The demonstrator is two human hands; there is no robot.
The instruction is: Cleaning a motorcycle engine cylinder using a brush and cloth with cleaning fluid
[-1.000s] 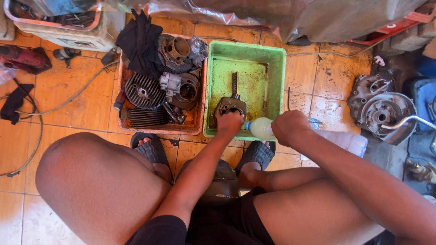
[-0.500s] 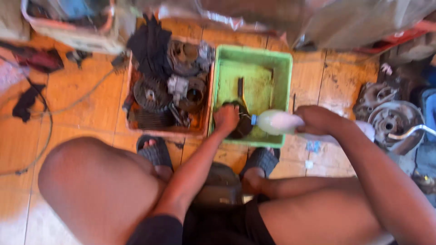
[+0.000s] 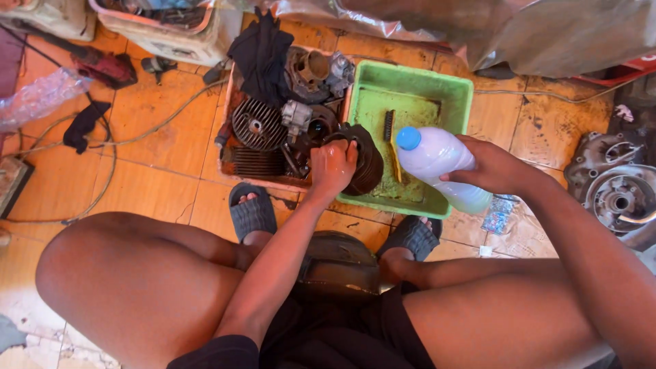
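I sit low over a tiled floor. My left hand point(image 3: 333, 166) grips a dark round engine cylinder point(image 3: 365, 160) held over the near left corner of a green plastic tub point(image 3: 459, 92). My right hand point(image 3: 488, 167) holds a clear plastic bottle point(image 3: 441, 167) with a blue cap, tilted with the cap pointing toward the tub. A brush point(image 3: 391, 140) lies on the tub's wet bottom, just behind the bottle.
A red crate point(image 3: 225, 164) left of the tub holds finned engine parts and a black cloth point(image 3: 263, 51). A grey engine case point(image 3: 611, 184) lies at the right. Cables, a red power tool point(image 3: 102, 67) and a dark rag point(image 3: 82, 123) lie at the left. My sandalled feet point(image 3: 253, 208) rest near the tub.
My right hand has lifted the bottle from beside the tub and brought it over the tub's near edge. My left hand stays on the cylinder.
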